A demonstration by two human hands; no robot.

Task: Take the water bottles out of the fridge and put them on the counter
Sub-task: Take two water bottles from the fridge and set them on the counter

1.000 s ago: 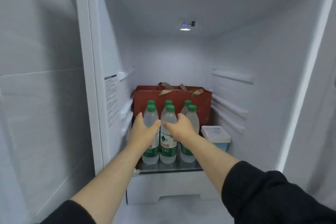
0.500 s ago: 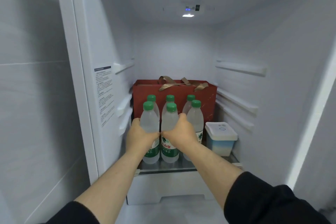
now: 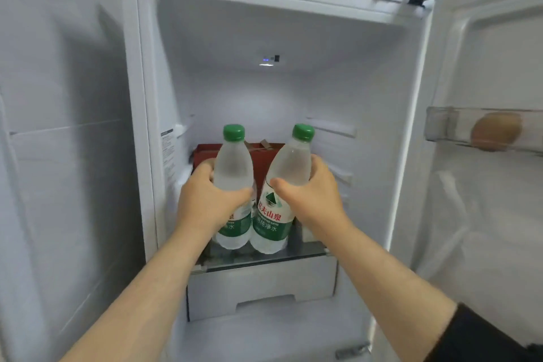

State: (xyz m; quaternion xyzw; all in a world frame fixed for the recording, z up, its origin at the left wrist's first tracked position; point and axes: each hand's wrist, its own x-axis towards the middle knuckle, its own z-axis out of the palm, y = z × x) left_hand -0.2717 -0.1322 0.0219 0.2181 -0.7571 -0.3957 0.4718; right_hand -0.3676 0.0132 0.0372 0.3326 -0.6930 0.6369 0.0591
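Observation:
I hold two clear water bottles with green caps and green labels in front of the open fridge. My left hand [image 3: 210, 203] is wrapped around the left water bottle [image 3: 233, 167], which stands nearly upright. My right hand [image 3: 313, 194] grips the right water bottle [image 3: 291, 161], which leans to the right at the top. Both bottles hang just above the glass shelf [image 3: 264, 257]. The other bottles on the shelf are hidden behind my hands and these two.
A red gift bag [image 3: 205, 154] stands at the back of the shelf. A white drawer [image 3: 261, 288] sits under the shelf. The open fridge door [image 3: 487, 214] is at the right, with a brown round fruit [image 3: 496, 131] in its clear bin.
My hands closed on the two front bottles and lifted them off the shelf toward me. The view has pulled back, so the fridge door at the right now shows.

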